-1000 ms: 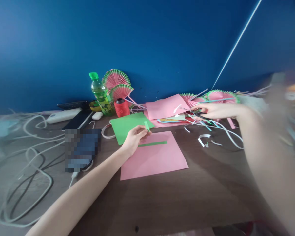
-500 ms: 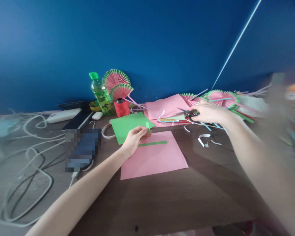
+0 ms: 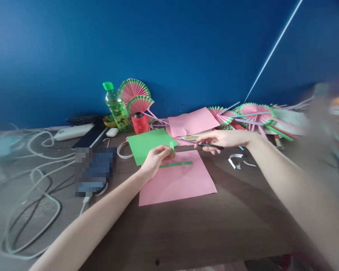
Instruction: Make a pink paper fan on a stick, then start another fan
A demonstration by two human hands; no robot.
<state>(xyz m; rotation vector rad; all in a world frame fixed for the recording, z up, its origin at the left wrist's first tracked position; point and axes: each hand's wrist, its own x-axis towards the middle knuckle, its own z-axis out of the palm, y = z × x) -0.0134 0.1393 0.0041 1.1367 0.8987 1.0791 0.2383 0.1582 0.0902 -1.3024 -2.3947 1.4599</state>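
Observation:
My left hand (image 3: 156, 160) pinches a small strip of green paper (image 3: 172, 146), which stands up from the fingertips. Under that hand lies a pink sheet (image 3: 177, 184) with a narrow green strip (image 3: 177, 164) across its upper part. A green sheet (image 3: 142, 145) lies just behind, overlapping the pink one's corner. My right hand (image 3: 214, 140) holds dark-handled scissors (image 3: 210, 145), their blades pointing left toward the left hand. The scissor tips are apart from the strip.
Behind are a pink sheet (image 3: 192, 122), a red-wrapped bottle (image 3: 140, 123), a green-capped bottle (image 3: 115, 107) and folded paper fans (image 3: 134, 92). White scraps (image 3: 234, 161) lie right. A phone (image 3: 97, 171) and looped white cables (image 3: 58, 207) cover the left.
My right hand has brought the scissors left and nearer from the pile at the back, turning them toward my left hand. The left hand has stayed nearly still.

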